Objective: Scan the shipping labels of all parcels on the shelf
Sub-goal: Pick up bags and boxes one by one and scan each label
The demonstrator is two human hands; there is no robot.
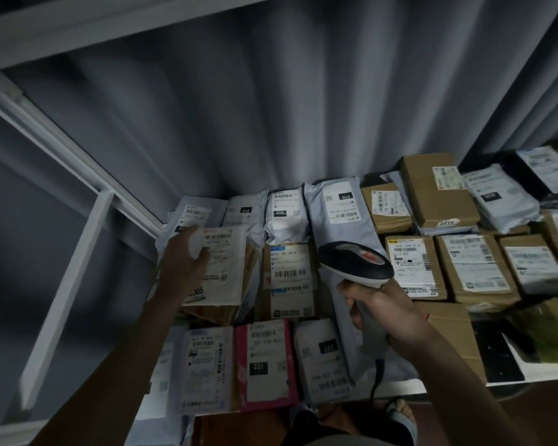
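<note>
Right hand point(380, 312) wrapped round scanner point(356, 263) handle, head over parcels on shelf point(397, 386). Left hand point(184, 262) gripping left edge of tilted box point(221, 272), label reading "005". Nearby: pink mailer point(264, 365) "231", grey bag point(339, 207) "010".

The shelf point(400, 386) is packed with parcels laid flat, labels up. At the far left, a brown box point(221, 272) with a large white label marked "005" is seen tilted, raised above its neighbours. Beside it to the right a carton point(289, 281) with barcodes is laid. In the near row a pink mailer point(264, 365) marked "231" is placed between white bags. A handheld scanner point(356, 260), black and grey with a red spot, is held above the middle.
</note>
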